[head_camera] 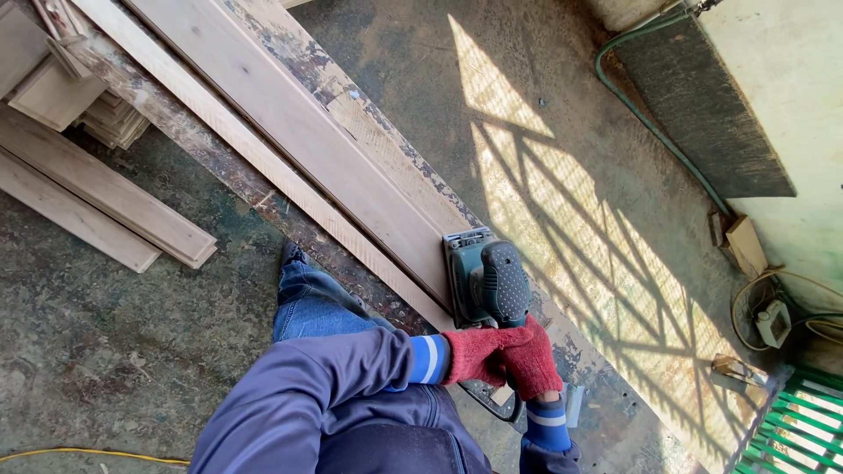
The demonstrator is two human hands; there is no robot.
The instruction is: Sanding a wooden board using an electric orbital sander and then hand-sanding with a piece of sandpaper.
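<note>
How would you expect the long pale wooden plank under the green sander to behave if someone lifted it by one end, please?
The long pale wooden plank looks thin for its length, so it would probably sag and flex somewhat. It spans most of the view, so it is likely awkward and fairly heavy for one person. Lying flat on the worn paint-flecked board, it seems unlikely to roll, though the green sander on top could slide off.

Bare plank lies open ahead of the sander; stacked boards crowd the left.
</note>
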